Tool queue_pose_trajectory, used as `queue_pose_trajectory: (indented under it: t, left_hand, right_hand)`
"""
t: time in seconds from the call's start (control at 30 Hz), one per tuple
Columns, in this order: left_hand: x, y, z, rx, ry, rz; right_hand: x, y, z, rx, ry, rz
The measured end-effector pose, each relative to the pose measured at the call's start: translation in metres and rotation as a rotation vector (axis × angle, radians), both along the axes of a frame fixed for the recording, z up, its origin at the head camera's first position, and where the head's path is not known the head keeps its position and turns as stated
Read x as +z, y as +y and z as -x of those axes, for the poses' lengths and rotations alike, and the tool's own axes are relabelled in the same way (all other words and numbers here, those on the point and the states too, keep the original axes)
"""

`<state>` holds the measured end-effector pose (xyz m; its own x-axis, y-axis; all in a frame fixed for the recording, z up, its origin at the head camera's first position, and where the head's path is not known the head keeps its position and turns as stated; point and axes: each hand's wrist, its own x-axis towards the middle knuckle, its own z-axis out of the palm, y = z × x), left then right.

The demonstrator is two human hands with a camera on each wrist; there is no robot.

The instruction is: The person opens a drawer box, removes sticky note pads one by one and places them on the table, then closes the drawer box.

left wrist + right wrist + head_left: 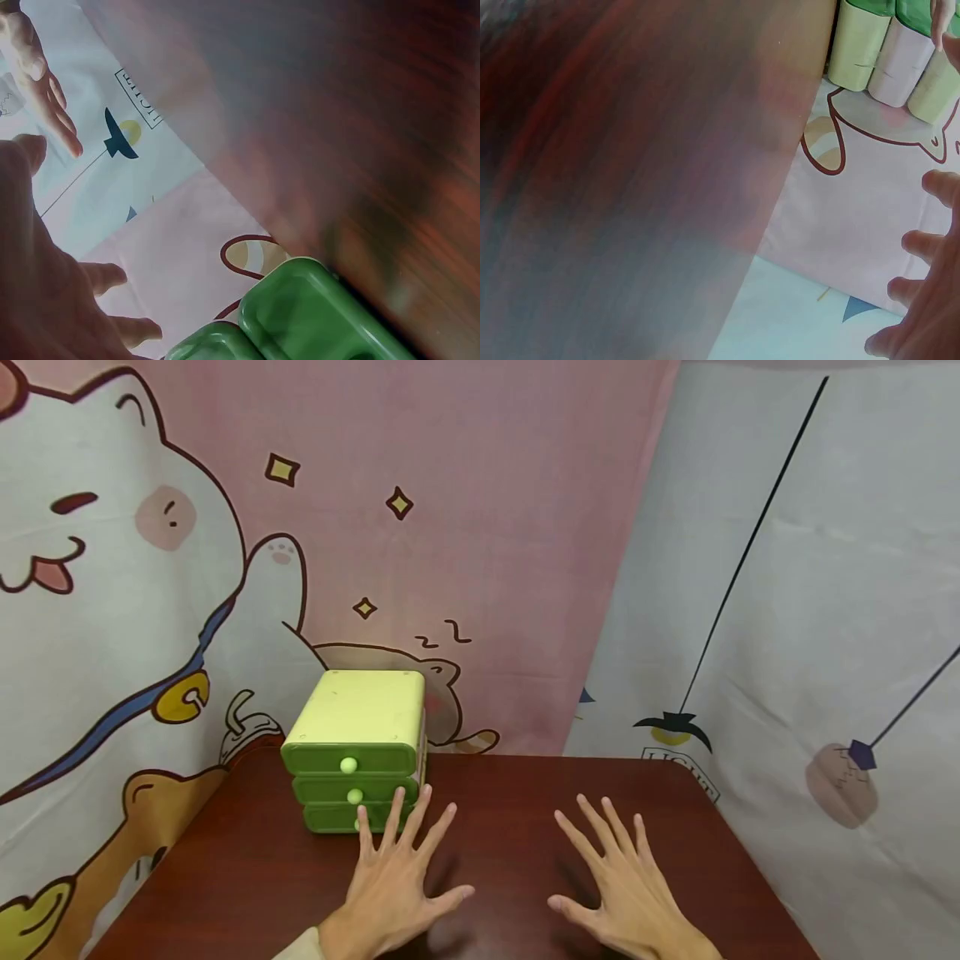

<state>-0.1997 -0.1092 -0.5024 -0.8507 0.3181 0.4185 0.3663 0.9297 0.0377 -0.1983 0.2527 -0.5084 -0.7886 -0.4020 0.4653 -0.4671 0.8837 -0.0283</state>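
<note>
Head view: closest in, the left hand [393, 881], with a pale sleeve [302, 945] at its wrist, and the right hand [626, 889] are held well apart, palms down, above the glossy red-brown table [510, 835]. The fingers of both are spread wide, thumbs angled inward, with nothing between them. Just beyond the left fingertips, on the table's left part, stands the three-drawer cabinet [360, 706], cream on top, with green drawer fronts and round pale-green knobs. The left fingertips overlap its lower drawers from this angle; I cannot tell whether they touch. The right wrist view shows its side in cream and pink bands. Behind the table hangs a printed cloth [510, 527]: a waving white cat wearing a yellow bell, small stars, and, on the right, hanging lamps against pale grey.
</note>
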Motion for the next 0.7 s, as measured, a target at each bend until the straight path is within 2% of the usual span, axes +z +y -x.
queue_pose_trajectory:
  t: [0.43, 0.7]
  left_hand:
    - [0.012, -0.001, 0.006, -0.054, 0.1, -0.071]
    - [0.026, -0.001, 0.011, -0.094, 0.158, -0.096]
  right_hand:
    - [-0.001, -0.004, 0.006, 0.022, 0.045, 0.005]
    - [0.005, -0.004, 0.007, 0.028, 0.02, 0.006]
